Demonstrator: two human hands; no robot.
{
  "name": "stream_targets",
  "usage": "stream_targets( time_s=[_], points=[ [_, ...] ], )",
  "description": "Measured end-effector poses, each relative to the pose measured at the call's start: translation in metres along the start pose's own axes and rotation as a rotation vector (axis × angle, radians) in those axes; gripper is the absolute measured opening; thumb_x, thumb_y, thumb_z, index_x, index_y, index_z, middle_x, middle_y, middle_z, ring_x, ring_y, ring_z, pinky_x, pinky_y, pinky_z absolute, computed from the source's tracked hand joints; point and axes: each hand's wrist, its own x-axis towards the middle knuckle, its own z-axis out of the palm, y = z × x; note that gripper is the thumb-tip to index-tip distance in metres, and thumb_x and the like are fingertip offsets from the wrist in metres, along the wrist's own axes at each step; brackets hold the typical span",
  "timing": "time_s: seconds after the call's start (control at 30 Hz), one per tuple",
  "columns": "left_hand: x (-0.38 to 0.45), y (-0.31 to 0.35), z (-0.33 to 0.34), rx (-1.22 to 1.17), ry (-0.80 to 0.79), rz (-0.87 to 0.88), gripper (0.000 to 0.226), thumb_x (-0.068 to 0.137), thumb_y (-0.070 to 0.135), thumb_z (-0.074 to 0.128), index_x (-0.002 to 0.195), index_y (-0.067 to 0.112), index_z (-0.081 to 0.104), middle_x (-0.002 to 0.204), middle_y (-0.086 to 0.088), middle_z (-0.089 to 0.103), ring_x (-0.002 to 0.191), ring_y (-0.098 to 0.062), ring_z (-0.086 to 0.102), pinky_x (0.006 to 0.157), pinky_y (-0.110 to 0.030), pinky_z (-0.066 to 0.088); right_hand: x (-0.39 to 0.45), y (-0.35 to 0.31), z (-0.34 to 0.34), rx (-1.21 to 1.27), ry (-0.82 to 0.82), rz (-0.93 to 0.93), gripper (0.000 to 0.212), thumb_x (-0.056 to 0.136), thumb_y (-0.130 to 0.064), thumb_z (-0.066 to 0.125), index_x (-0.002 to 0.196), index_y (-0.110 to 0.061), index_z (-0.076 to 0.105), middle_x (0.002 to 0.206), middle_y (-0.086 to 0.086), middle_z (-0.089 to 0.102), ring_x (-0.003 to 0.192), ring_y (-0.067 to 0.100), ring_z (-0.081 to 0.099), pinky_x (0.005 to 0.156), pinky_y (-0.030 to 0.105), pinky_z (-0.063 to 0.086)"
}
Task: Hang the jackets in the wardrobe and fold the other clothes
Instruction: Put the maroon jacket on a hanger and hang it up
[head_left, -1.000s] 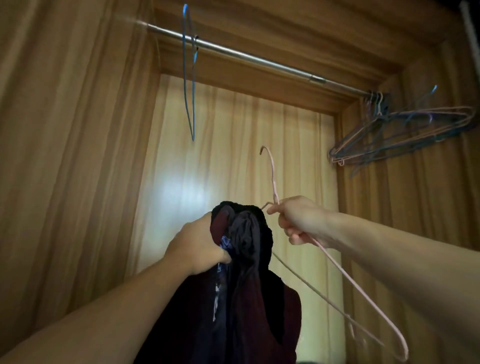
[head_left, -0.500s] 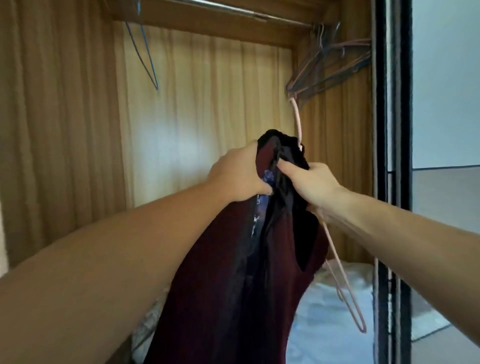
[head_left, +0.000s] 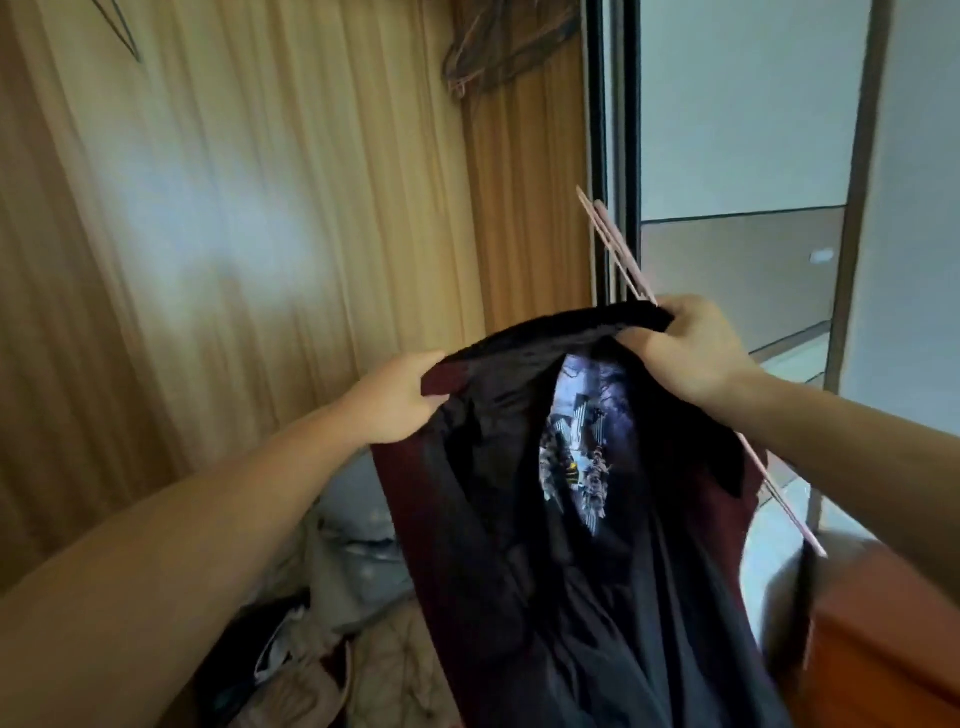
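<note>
A dark maroon jacket (head_left: 582, 571) with a black lining and a printed patch inside hangs open in front of me. My left hand (head_left: 395, 400) grips the left side of its collar. My right hand (head_left: 691, 348) grips the right side of the collar together with a pink wire hanger (head_left: 613, 244). The hanger's hook end sticks up above that hand, and its lower wire runs down behind the jacket to the right. The jacket is held in front of the open wooden wardrobe (head_left: 234, 208).
Several wire hangers (head_left: 498, 57) bunch at the wardrobe's top right corner. A dark hanger's tip (head_left: 124, 36) shows at the top left. Loose clothes (head_left: 322, 649) lie heaped on the wardrobe floor. A dark door frame (head_left: 618, 156) stands right of the wardrobe; an orange surface (head_left: 883, 639) is at lower right.
My view dropped from the rail down to the jacket. My hands moved apart, spreading the bunched collar open, and my right hand took hold of the collar with the hanger.
</note>
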Motion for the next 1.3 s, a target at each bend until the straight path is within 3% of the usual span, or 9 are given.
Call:
stream_targets(
  time_s=[0.27,0.37,0.53,0.67,0.83,0.9,1.0,1.1,1.3],
  points=[
    [-0.069,-0.051,0.126,-0.266,-0.039,-0.394,0.018,0.07,0.041,0.073,0.084,0.034,0.065,0.067,0.023,0.067,0.07,0.0,0.064,0.055,-0.013,0.045,-0.056,0.039,0.016,-0.098,-0.079,0.098,0.016,0.081,-0.014,0.068,0.071,-0.027,0.069,0.059,-0.014,0.068,0.056,-0.001,0.063,0.056,0.014,0.047],
    [-0.073,-0.038,0.156,-0.776,-0.163,-0.479,0.03,0.066,0.039,0.081,0.089,0.02,0.076,0.085,0.005,0.076,0.083,-0.016,0.073,0.076,-0.027,0.056,-0.069,0.065,0.011,-0.11,-0.068,0.179,0.02,0.082,-0.015,0.07,0.067,-0.029,0.071,0.062,-0.008,0.07,0.061,0.006,0.067,0.058,0.021,0.051],
    [-0.029,0.01,0.161,-1.258,0.005,-0.548,0.02,0.07,0.024,0.076,0.088,0.016,0.079,0.096,-0.009,0.076,0.09,-0.027,0.073,0.085,-0.038,0.055,-0.112,0.109,-0.005,-0.287,-0.139,0.232,0.028,0.084,-0.024,0.071,0.061,-0.038,0.063,0.057,-0.03,0.061,0.055,-0.014,0.056,0.047,0.007,0.037],
    [-0.008,0.04,0.164,-1.107,-0.055,-0.506,0.03,0.058,0.028,0.079,0.087,0.019,0.077,0.091,0.002,0.077,0.085,-0.016,0.073,0.082,-0.031,0.054,-0.165,0.134,0.004,-0.36,-0.233,0.286,0.016,0.076,-0.038,0.073,0.071,-0.032,0.06,0.056,-0.011,0.06,0.054,0.004,0.055,0.048,0.016,0.037],
    [-0.015,0.039,0.186,-0.908,-0.111,-0.607,0.009,0.069,0.019,0.081,0.074,0.022,0.074,0.071,0.015,0.073,0.063,0.003,0.068,0.056,-0.015,0.046,-0.207,0.151,0.011,-0.043,0.046,0.494,0.062,0.088,-0.061,0.051,0.061,-0.006,0.044,0.054,0.005,0.044,0.053,0.013,0.039,0.058,0.034,0.038],
    [-0.024,0.034,0.197,-0.832,-0.131,-0.629,0.014,0.069,0.019,0.081,0.059,0.027,0.074,0.06,0.019,0.069,0.051,0.006,0.063,0.046,-0.011,0.044,-0.208,0.159,0.008,0.026,0.076,0.603,0.06,0.096,-0.053,0.039,0.058,-0.007,0.033,0.053,0.002,0.033,0.053,0.015,0.031,0.055,0.033,0.031],
    [-0.035,0.021,0.211,-0.726,-0.182,-0.63,0.028,0.072,0.019,0.08,0.051,0.037,0.072,0.049,0.022,0.062,0.042,0.011,0.056,0.034,-0.007,0.035,-0.206,0.179,0.01,0.188,0.049,0.87,0.037,0.093,-0.025,0.04,0.067,-0.006,0.056,0.058,0.006,0.044,0.053,0.019,0.037,0.051,0.03,0.032],
    [-0.036,0.01,0.211,-0.666,-0.199,-0.693,0.011,0.07,0.021,0.08,0.064,0.022,0.071,0.051,0.019,0.064,0.046,0.005,0.06,0.042,-0.014,0.043,-0.208,0.189,0.009,0.33,0.025,1.028,0.026,0.09,-0.017,0.042,0.073,-0.008,0.058,0.051,0.0,0.037,0.044,0.013,0.027,0.043,0.024,0.024],
    [-0.032,-0.006,0.197,-0.595,-0.187,-0.747,0.007,0.062,0.024,0.081,0.067,0.022,0.076,0.078,0.0,0.074,0.084,-0.021,0.067,0.073,-0.031,0.05,-0.219,0.19,0.006,0.428,0.003,0.906,0.058,0.091,-0.058,0.052,0.052,-0.02,0.034,0.049,0.0,0.03,0.044,0.012,0.023,0.044,0.026,0.02]
  ],
)
